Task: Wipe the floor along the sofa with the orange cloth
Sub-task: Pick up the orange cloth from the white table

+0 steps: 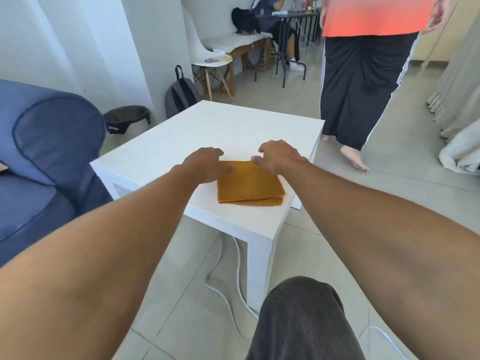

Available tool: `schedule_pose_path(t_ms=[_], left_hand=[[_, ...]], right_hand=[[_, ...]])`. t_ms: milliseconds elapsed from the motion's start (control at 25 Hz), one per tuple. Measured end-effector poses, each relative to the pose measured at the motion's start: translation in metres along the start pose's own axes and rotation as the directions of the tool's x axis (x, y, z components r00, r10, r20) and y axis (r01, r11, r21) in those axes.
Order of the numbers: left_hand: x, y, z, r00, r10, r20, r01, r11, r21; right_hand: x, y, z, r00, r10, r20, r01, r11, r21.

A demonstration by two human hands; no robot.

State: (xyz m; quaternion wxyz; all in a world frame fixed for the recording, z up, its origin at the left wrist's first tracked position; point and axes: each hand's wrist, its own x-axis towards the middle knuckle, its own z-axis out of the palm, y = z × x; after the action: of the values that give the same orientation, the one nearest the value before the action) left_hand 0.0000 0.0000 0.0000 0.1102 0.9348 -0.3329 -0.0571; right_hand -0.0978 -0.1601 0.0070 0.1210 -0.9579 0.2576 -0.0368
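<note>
Your grip is not closed on anything: your left hand (205, 165) lies palm-down on the far left corner of the orange cloth (250, 184), thumb stretched across the fabric, while your right hand (280, 155) hangs with curled, spread fingers over the far right corner. Whether its fingertips touch the fabric cannot be told.

The cloth lies folded into a flat square with stacked layers showing at its near edge. It sits on the near part of the white table (207, 131), close to the corner nearest you.

The blue sofa (46, 157) stands to your left, its rounded arm just beside the table's left side. Pale tiled floor (187, 302) runs between the sofa and your knee (298, 315), and a white cable (220, 289) snakes under the table.

Beyond the table, on the right, a person in an orange top (374, 16) and a long dark skirt stands barefoot. A dark backpack (181, 93) leans against the wall beside a white chair (210, 58).
</note>
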Motion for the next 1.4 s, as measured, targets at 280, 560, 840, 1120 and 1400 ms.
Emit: schedule_pose_path(t_ms=[280, 560, 840, 1120, 1400], left_hand=[[0.026, 0.008, 0.025, 1.0, 0.022, -0.014, -0.021, 0.996, 0.086], [0.033, 0.008, 0.017, 0.998, -0.016, -0.061, 0.026, 0.985, 0.173], [0.005, -0.006, -0.016, 0.991, -0.03, -0.128, 0.042, 0.995, 0.096], [-0.079, -0.057, -0.087, 0.965, -0.114, -0.234, 0.155, 0.975, 0.162], [-0.22, -0.16, -0.136, 0.869, -0.374, -0.324, 0.42, 0.903, 0.085]], right_hand=[[0.017, 0.027, 0.018, 0.999, -0.037, 0.024, 0.038, 0.999, -0.023], [0.025, 0.021, 0.024, 0.999, 0.004, -0.042, -0.007, 0.997, -0.076], [0.014, -0.012, -0.002, 0.999, -0.048, -0.004, 0.048, 0.998, 0.046], [-0.024, -0.104, -0.042, 0.96, -0.278, -0.025, 0.279, 0.959, 0.046], [-0.09, -0.249, -0.031, 0.807, -0.59, 0.027, 0.584, 0.805, 0.105]])
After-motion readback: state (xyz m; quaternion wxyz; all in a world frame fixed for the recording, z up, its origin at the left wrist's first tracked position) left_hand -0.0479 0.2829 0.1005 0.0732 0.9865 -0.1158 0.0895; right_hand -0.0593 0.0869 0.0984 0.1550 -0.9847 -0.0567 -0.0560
